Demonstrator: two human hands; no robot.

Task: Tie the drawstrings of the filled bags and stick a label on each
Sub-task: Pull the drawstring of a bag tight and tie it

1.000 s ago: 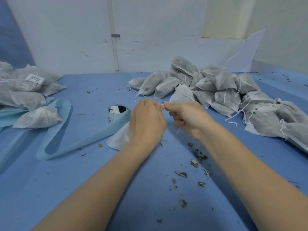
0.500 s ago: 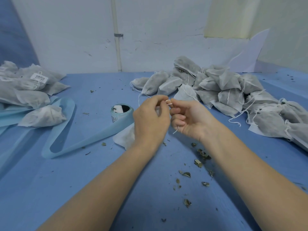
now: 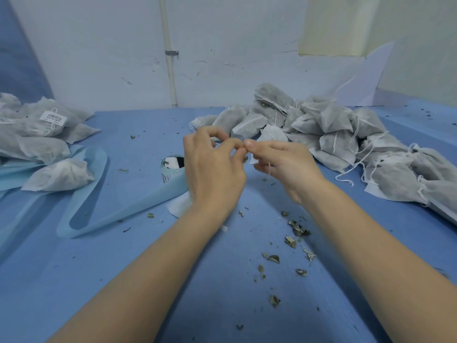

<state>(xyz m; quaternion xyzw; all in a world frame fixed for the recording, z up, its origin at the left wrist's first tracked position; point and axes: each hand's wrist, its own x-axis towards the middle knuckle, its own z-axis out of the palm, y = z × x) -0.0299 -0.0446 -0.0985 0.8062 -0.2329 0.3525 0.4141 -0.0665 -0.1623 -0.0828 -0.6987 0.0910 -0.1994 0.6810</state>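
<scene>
A: Where are we?
B: I read it as mid-knot. Left hand [image 3: 214, 169] and right hand [image 3: 284, 164] meet fingertip to fingertip mid-table, each pinching the drawstring [image 3: 269, 167].
A: The bag?
B: Bag [image 3: 179, 205] lies under my left wrist, beside the label roll [image 3: 173, 168]. Next: cinch tight, then label.

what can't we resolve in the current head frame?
- Bag being tied: head view, mostly behind the left hand; only a white corner shows.
- Knot state: the drawstring is thin and covered by both hands' fingertips; right hand.
- Label text on the left pile: too small.
- Right pile: cut off by the frame edge.
</scene>
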